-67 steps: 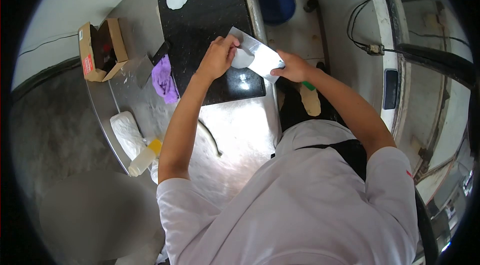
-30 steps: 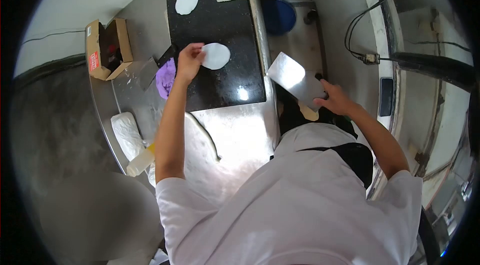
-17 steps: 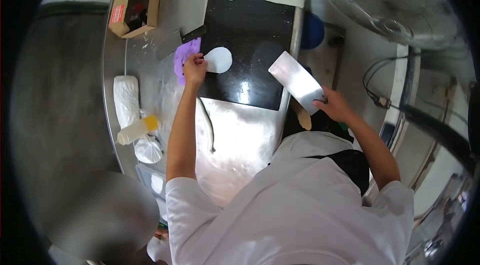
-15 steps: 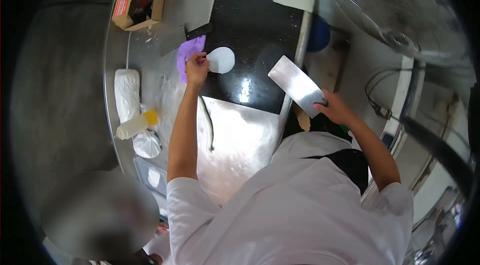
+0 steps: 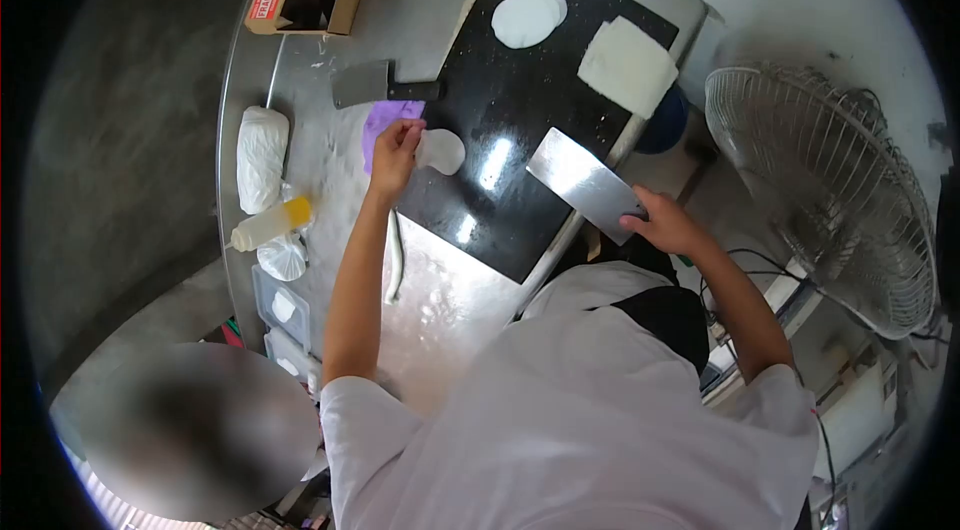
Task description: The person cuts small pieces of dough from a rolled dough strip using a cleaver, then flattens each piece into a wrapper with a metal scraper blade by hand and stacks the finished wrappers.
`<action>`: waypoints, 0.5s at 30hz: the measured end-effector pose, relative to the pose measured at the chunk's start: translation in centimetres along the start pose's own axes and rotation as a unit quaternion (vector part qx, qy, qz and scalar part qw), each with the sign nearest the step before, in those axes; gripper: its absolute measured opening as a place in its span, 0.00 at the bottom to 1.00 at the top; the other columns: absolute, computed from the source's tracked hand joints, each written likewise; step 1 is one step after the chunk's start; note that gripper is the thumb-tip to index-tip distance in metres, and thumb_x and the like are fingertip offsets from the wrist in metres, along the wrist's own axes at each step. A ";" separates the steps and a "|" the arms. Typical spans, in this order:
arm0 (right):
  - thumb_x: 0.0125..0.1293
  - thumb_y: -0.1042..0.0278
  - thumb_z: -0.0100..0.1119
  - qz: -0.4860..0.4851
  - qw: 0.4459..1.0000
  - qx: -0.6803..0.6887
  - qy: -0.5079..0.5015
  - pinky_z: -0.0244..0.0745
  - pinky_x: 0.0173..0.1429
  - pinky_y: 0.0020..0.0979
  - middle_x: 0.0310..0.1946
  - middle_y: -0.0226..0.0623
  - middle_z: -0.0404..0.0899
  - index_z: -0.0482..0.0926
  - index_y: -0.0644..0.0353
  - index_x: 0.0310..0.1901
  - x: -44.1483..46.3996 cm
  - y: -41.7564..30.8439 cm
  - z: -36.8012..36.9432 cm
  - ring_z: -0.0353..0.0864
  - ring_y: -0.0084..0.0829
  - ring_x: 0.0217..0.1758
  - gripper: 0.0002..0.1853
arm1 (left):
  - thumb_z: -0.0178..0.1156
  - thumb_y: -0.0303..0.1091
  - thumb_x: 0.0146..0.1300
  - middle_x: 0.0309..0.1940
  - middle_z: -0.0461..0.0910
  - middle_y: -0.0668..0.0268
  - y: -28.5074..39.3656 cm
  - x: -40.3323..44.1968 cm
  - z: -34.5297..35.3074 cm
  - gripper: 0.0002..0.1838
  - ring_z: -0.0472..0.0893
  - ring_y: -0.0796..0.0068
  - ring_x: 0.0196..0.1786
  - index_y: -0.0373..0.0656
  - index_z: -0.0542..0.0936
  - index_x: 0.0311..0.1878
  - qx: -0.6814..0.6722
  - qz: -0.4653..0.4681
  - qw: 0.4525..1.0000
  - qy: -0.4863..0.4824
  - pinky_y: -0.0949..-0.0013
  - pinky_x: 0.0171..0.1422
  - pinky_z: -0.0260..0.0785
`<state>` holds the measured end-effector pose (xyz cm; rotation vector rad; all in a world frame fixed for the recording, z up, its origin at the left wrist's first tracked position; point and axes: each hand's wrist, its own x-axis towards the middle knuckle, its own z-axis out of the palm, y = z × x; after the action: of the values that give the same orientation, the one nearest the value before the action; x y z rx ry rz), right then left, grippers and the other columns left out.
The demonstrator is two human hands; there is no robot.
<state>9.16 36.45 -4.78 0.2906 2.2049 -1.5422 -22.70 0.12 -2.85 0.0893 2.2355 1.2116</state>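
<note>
My left hand [image 5: 395, 158] pinches the edge of a thin round white sheet [image 5: 441, 151] at the left side of the black board [image 5: 490, 95]. Beneath that hand is a purple cloth [image 5: 378, 125]. Over the board's right edge, my right hand [image 5: 662, 222] grips a wide shiny metal blade [image 5: 585, 182], whose far end reaches over the board. Overlapping white rounds [image 5: 527, 17] lie at the board's far end, near a folded cream cloth [image 5: 628, 67]. A cleaver [image 5: 375, 86] rests left of the board, its handle touching the board's edge.
A cardboard box [image 5: 357, 0] stands at the far left. Along the left side are a white wrapped bundle [image 5: 262, 160], a yellow-capped bottle [image 5: 270, 224] and plastic containers [image 5: 283, 302]. A pale strip [image 5: 395, 265] lies on the metal table. A fan [image 5: 830, 195] stands at right.
My left hand took the white round's edge and drew it left, away from the blade. My right hand moved right, then stayed beside the board. The view has turned, showing more fan.
</note>
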 end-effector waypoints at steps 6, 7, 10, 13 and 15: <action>0.69 0.61 0.70 0.003 1.000 -0.003 0.001 0.79 0.51 0.48 0.42 0.61 0.84 0.74 0.67 0.51 1.4 0.4 -1.3 0.86 0.60 0.48 0.20 | 0.70 0.19 0.61 0.45 0.83 0.66 11.4 3.2 5.8 0.23 0.81 0.81 0.44 0.38 0.80 0.61 0.024 0.179 0.983 -0.025 0.73 0.49 0.77; 0.69 0.61 0.70 0.001 1.000 -0.005 0.004 0.79 0.51 0.48 0.42 0.61 0.84 0.74 0.67 0.51 1.6 0.3 -1.4 0.86 0.60 0.48 0.20 | 0.72 0.17 0.58 0.46 0.82 0.65 12.9 4.4 6.9 0.28 0.81 0.80 0.45 0.38 0.78 0.62 -0.010 0.190 0.981 -0.026 0.73 0.51 0.77; 0.69 0.59 0.70 0.010 1.000 -0.011 -0.007 0.79 0.49 0.50 0.40 0.61 0.84 0.74 0.66 0.50 1.7 0.3 -1.8 0.86 0.60 0.46 0.21 | 0.73 0.18 0.58 0.47 0.80 0.64 16.0 7.4 9.9 0.30 0.81 0.77 0.46 0.37 0.76 0.65 -0.111 0.157 0.981 -0.024 0.73 0.48 0.79; 0.69 0.59 0.70 0.015 1.000 -0.016 0.004 0.78 0.48 0.50 0.39 0.59 0.85 0.74 0.65 0.51 1.8 1.3 -1.6 0.87 0.59 0.45 0.20 | 0.73 0.18 0.57 0.46 0.79 0.64 14.4 11.1 11.3 0.32 0.82 0.76 0.45 0.37 0.75 0.66 -0.093 0.124 0.988 -0.010 0.72 0.45 0.80; 0.68 0.59 0.70 0.028 1.000 0.010 0.002 0.79 0.49 0.50 0.39 0.59 0.85 0.74 0.65 0.50 1.7 1.3 -1.8 0.87 0.59 0.45 0.21 | 0.74 0.20 0.58 0.48 0.79 0.63 11.4 12.4 12.0 0.31 0.82 0.75 0.45 0.36 0.74 0.66 -0.075 0.044 0.996 0.008 0.71 0.43 0.80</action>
<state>7.76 38.46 -6.10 0.3597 2.1663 -1.5357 -29.08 19.71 -4.58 0.1203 2.1662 1.4296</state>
